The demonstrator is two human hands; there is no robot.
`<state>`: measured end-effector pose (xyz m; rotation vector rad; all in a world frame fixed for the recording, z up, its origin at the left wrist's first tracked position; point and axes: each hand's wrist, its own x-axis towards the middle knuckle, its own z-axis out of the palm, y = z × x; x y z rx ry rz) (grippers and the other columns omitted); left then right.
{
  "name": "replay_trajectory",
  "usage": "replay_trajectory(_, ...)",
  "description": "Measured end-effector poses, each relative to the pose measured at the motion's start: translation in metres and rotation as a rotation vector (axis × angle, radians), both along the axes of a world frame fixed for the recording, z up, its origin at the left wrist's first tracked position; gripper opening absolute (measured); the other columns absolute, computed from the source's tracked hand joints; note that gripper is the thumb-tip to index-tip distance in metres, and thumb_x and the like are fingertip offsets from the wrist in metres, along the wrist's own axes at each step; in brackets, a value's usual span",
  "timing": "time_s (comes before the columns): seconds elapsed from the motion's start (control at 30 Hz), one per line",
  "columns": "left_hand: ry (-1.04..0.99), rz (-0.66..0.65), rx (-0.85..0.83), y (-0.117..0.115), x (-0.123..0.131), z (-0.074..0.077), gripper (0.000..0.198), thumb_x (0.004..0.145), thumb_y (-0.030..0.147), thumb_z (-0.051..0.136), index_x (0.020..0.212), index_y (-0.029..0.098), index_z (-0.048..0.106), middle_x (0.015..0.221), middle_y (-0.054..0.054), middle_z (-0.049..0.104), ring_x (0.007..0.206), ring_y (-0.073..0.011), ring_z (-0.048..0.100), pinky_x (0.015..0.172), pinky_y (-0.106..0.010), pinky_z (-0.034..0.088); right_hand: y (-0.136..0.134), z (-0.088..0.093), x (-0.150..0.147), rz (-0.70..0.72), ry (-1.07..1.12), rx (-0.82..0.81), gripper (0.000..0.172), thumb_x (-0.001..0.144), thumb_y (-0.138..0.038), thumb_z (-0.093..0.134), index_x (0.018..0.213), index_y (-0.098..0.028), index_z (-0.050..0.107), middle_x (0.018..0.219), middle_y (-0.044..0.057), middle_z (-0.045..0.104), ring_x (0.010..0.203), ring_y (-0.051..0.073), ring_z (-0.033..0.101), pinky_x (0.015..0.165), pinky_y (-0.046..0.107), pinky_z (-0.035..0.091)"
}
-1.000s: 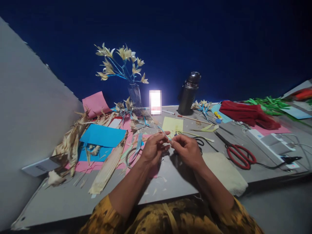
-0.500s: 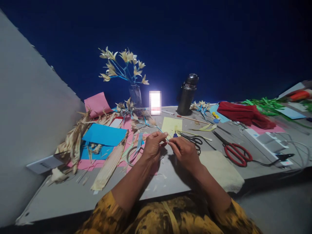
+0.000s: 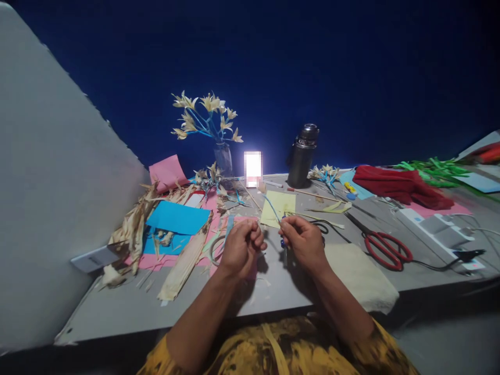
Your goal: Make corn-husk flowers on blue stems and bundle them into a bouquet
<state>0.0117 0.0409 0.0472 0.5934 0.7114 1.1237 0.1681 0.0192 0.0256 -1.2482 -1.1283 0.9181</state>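
My right hand (image 3: 304, 244) pinches a thin blue stem (image 3: 272, 207), which slants up and left over a pale yellow paper (image 3: 269, 213). My left hand (image 3: 242, 249) is apart from it, to the left, with fingers curled in; whether anything is inside them is hidden. A small dark blue item (image 3: 283, 243) shows just beside my right fingers, partly covered. Left of my left hand lies a tape roll (image 3: 214, 252). Black-handled scissors (image 3: 321, 225) lie partly hidden behind my right hand.
Red-handled scissors (image 3: 386, 250), a folded cream cloth (image 3: 359, 276) and a power strip (image 3: 433, 237) lie at right. Behind stand a dark flask (image 3: 302, 161) and a vase (image 3: 223, 159) of pale flowers. Blue paper (image 3: 179, 217) and dried husks (image 3: 133, 229) cover the left side.
My hands have moved apart. The blue stem now stands in my right fingers, and my left hand has drawn back and curled. The view has shifted slightly left.
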Motion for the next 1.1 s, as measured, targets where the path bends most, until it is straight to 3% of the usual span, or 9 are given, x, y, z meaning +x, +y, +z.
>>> replay_trajectory(0.17, -0.065, -0.073, -0.006, -0.012, 0.002, 0.005, 0.033, 0.076, 0.027, 0.067, 0.055, 0.018, 0.044, 0.043, 0.010, 0.028, 0.037, -0.0036, 0.023, 0.041, -0.021, 0.026, -0.004, 0.002, -0.005, 0.024, 0.080, 0.010, 0.030, 0.081, -0.047, 0.070, 0.082, -0.017, 0.065, 0.067, 0.000, 0.066, 0.048, 0.010, 0.053, 0.043, 0.020, 0.040)
replay_trajectory(0.33, 0.117, -0.083, 0.118, -0.015, -0.010, 0.000, 0.027, 0.070, 0.035, 0.080, 0.074, 0.011, 0.067, 0.055, 0.000, 0.058, 0.051, -0.0127, 0.058, 0.056, -0.027, 0.047, -0.010, 0.006, -0.011, 0.074, 0.170, -0.028, 0.034, 0.077, -0.048, 0.075, 0.078, -0.016, 0.065, 0.063, -0.001, 0.064, 0.045, 0.007, 0.050, 0.041, 0.018, 0.037)
replay_trajectory(0.43, 0.120, -0.110, 0.142, -0.018, -0.019, -0.004, 0.029, 0.068, 0.032, 0.084, 0.080, 0.012, 0.067, 0.061, -0.002, 0.064, 0.056, -0.0143, 0.061, 0.052, -0.025, 0.045, -0.011, 0.004, -0.018, 0.123, 0.313, -0.071, 0.036, 0.072, -0.049, 0.079, 0.075, -0.016, 0.064, 0.062, -0.002, 0.062, 0.043, 0.005, 0.046, 0.038, 0.016, 0.033)
replay_trajectory(0.5, 0.052, -0.123, 0.165, -0.020, -0.023, -0.007, 0.028, 0.071, 0.033, 0.081, 0.069, 0.014, 0.061, 0.056, 0.000, 0.058, 0.051, -0.0113, 0.055, 0.047, -0.022, 0.039, -0.012, 0.004, -0.024, 0.152, 0.401, -0.105, 0.038, 0.070, -0.049, 0.081, 0.073, -0.016, 0.063, 0.061, -0.004, 0.060, 0.042, 0.004, 0.044, 0.037, 0.015, 0.031)
replay_trajectory(0.63, -0.024, -0.066, 0.151, -0.025, -0.028, -0.010, 0.051, 0.081, 0.044, 0.070, 0.049, 0.018, 0.040, 0.042, 0.008, 0.030, 0.036, -0.0054, 0.029, 0.039, -0.021, 0.026, -0.020, 0.006, -0.036, 0.189, 0.462, -0.139, 0.039, 0.068, -0.049, 0.083, 0.073, -0.016, 0.062, 0.059, -0.005, 0.057, 0.041, 0.003, 0.041, 0.038, 0.015, 0.032)
replay_trajectory(0.73, 0.156, 0.079, 0.243, -0.028, -0.031, -0.011, 0.046, 0.082, 0.048, 0.069, 0.053, 0.016, 0.054, 0.046, 0.005, 0.044, 0.043, -0.0075, 0.043, 0.047, -0.023, 0.037, -0.027, 0.008, -0.043, 0.230, 0.443, -0.140, 0.040, 0.068, -0.050, 0.082, 0.073, -0.016, 0.062, 0.057, -0.006, 0.055, 0.040, 0.002, 0.039, 0.038, 0.015, 0.032)
replay_trajectory(0.8, 0.242, 0.092, 0.297, -0.031, -0.033, -0.009, 0.029, 0.078, 0.043, 0.075, 0.078, 0.015, 0.071, 0.067, -0.001, 0.063, 0.063, -0.0118, 0.059, 0.062, -0.025, 0.047, -0.032, 0.008, -0.049, 0.270, 0.415, -0.133, 0.040, 0.072, -0.051, 0.080, 0.073, -0.017, 0.060, 0.057, -0.007, 0.053, 0.040, 0.002, 0.038, 0.038, 0.015, 0.030)
replay_trajectory(0.87, 0.254, 0.067, 0.303, -0.034, -0.035, -0.007, 0.030, 0.075, 0.040, 0.078, 0.092, 0.016, 0.075, 0.080, -0.003, 0.068, 0.074, -0.0136, 0.061, 0.070, -0.027, 0.049, -0.036, 0.008, -0.054, 0.316, 0.367, -0.121, 0.039, 0.077, -0.052, 0.076, 0.074, -0.017, 0.059, 0.057, -0.007, 0.052, 0.040, 0.003, 0.038, 0.038, 0.016, 0.028)
replay_trajectory(1.1, 0.114, 0.180, 0.141, -0.036, -0.043, -0.004, 0.025, 0.061, 0.032, 0.086, 0.062, 0.013, 0.069, 0.061, 0.002, 0.058, 0.059, -0.0085, 0.052, 0.062, -0.024, 0.045, -0.053, 0.008, -0.044, 0.320, -0.018, -0.046, 0.041, 0.090, -0.056, 0.058, 0.079, -0.016, 0.065, 0.056, -0.004, 0.055, 0.043, 0.007, 0.045, 0.043, 0.020, 0.035)
